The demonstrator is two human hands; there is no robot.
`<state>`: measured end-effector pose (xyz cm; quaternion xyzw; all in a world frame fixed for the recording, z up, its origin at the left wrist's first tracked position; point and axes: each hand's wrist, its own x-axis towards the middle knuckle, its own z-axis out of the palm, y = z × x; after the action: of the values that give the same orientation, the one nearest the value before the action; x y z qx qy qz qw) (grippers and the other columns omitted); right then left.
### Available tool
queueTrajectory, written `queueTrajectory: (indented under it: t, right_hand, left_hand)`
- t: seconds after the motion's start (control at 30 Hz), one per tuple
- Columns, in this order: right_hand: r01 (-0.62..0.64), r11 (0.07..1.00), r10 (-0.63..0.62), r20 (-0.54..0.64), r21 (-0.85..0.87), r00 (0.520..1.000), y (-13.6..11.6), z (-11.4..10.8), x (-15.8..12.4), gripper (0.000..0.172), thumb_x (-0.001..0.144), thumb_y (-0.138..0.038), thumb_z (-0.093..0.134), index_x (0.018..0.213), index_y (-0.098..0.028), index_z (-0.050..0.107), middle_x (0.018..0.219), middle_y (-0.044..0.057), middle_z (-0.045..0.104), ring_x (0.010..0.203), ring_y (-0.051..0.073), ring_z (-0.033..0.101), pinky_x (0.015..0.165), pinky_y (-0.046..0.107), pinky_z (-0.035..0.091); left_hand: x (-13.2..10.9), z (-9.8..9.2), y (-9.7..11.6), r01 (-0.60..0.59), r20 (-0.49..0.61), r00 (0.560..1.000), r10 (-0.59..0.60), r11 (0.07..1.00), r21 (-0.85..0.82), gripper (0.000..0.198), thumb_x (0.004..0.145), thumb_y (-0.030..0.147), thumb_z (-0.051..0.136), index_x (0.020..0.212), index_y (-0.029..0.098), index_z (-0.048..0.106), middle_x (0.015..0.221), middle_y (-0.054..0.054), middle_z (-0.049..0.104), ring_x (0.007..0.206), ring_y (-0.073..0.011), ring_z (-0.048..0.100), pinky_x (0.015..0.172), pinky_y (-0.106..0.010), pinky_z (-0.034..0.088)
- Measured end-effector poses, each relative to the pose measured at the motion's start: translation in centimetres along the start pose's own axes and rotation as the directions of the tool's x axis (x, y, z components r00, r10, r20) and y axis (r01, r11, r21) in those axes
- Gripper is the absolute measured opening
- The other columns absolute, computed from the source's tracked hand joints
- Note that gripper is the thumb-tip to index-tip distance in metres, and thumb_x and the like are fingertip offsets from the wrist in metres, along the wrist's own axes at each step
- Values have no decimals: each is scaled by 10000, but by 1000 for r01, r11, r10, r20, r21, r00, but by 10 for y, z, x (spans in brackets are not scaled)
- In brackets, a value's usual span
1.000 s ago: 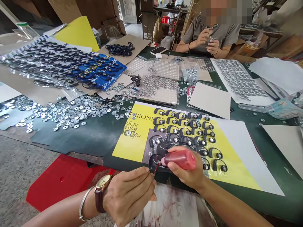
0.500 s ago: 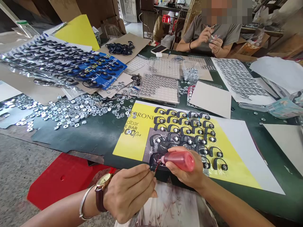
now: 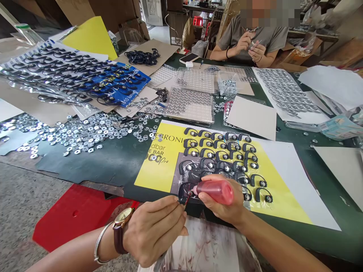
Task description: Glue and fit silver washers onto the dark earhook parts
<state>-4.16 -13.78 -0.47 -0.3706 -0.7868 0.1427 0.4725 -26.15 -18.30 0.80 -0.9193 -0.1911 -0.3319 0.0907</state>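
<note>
A red squeeze bottle [image 3: 216, 191] lies wrapped in the right hand [image 3: 227, 209], its nozzle just beside the nearest black hook-shaped piece [image 3: 183, 185], where the left hand [image 3: 159, 226] pinches a thin tool [image 3: 187, 200]. Too firm a right-hand grip could flood that piece; a slipping left pinch could smear neighbouring pieces [image 3: 210, 165] or the yellow sheet [image 3: 154, 177] on the green surface [image 3: 85, 162].

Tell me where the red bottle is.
In the head view, the red bottle is just right of centre in the lower half, held in the right hand, above and right of the left hand.
</note>
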Motion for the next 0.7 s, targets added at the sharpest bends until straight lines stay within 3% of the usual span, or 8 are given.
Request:
queueTrajectory:
  t: [0.37,0.7]
  right_hand:
    - [101,992,-106,-75,-72,991,-1,-1,-4,155,815,-264,666,909,-167,588,753,44,730,611,159,691,562,264,542]
    - [118,989,-124,-72,-87,990,-1,-4,-5,166,811,-261,667,928,-178,583,748,46,728,602,170,688,531,282,531]
  left_hand:
    - [1,1,0,47,-14,999,-48,995,-88,156,821,163,682,871,16,692,831,-118,737,824,-216,710,825,-358,593]
    - [2,0,1,58,0,998,-58,995,-80,147,831,159,664,885,25,691,854,-112,738,837,-211,706,839,-363,590]
